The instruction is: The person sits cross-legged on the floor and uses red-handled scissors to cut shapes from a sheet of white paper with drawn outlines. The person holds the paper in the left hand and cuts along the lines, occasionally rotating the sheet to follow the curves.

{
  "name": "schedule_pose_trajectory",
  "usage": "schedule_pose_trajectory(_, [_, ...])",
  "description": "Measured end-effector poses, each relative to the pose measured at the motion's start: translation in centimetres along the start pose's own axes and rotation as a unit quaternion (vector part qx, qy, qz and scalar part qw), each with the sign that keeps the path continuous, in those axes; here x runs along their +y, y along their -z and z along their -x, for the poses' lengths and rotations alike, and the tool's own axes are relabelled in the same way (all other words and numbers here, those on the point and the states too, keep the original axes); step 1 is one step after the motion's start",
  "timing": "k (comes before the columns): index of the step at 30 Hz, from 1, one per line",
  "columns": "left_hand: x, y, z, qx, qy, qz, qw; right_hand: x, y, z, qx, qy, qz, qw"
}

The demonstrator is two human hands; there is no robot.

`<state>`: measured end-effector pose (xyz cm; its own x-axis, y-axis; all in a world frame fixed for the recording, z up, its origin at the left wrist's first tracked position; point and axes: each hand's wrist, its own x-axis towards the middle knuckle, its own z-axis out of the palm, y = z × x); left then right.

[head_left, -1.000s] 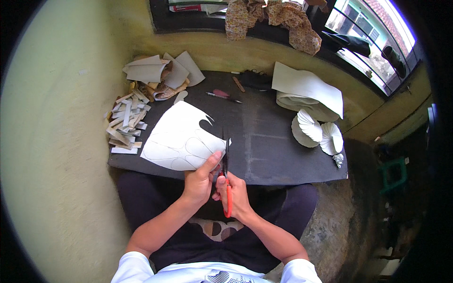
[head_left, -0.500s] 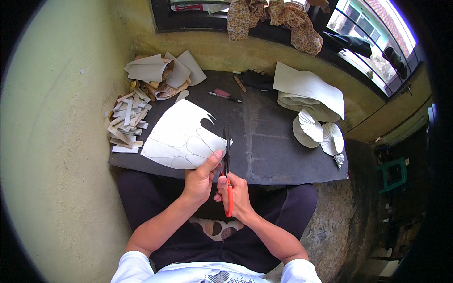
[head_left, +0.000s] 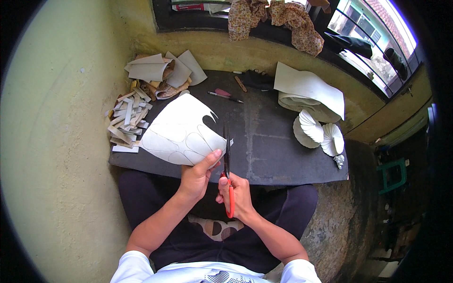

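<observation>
A white sheet (head_left: 172,127) with petal-like outlines drawn on it is pinched at its lower right edge by my left hand (head_left: 197,175), thumb on top. A curved notch is cut into its upper right side. My right hand (head_left: 237,194) grips scissors (head_left: 230,198) by their orange-red handles. The dark blades point away from me, along the right edge of the sheet, and a small white tip of it shows just right of them. Whether the blades are fully closed is hard to tell.
On the dark table (head_left: 269,162), a stack of pale strips (head_left: 127,120) and rolled sheets (head_left: 151,70) lie left. A pen (head_left: 225,97) lies at the back. Right are a folded white sheet (head_left: 309,92), white fan-shaped pieces (head_left: 332,139) and a small shell-like object (head_left: 339,161).
The sheet has tilted and shifted slightly, its top edge rising, as my left hand moved a little left. The scissors and right hand stay nearly in place.
</observation>
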<state>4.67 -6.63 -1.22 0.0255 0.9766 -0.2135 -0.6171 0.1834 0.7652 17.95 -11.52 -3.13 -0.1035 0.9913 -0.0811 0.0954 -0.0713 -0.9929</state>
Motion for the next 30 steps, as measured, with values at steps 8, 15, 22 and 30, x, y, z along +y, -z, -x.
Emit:
schedule_pose_trajectory(8, [0.9,0.4,-0.4,-0.016,-0.005,-0.031,0.999,-0.2,0.2,0.1,-0.006,-0.001,0.009,1.000])
schedule_pose_trajectory(15, [2.3,0.9,-0.8,-0.060,-0.007,-0.075,0.995,-0.5,0.5,0.1,-0.023,0.004,0.029,0.999])
schedule_pose_trajectory(22, [2.6,1.0,-0.9,-0.065,-0.015,-0.070,0.995,-0.7,0.4,0.1,-0.017,0.007,0.027,0.999])
schedule_pose_trajectory(30, [3.0,1.0,-1.0,-0.058,-0.007,-0.070,0.996,-0.2,0.7,0.0,-0.019,-0.002,0.031,0.999])
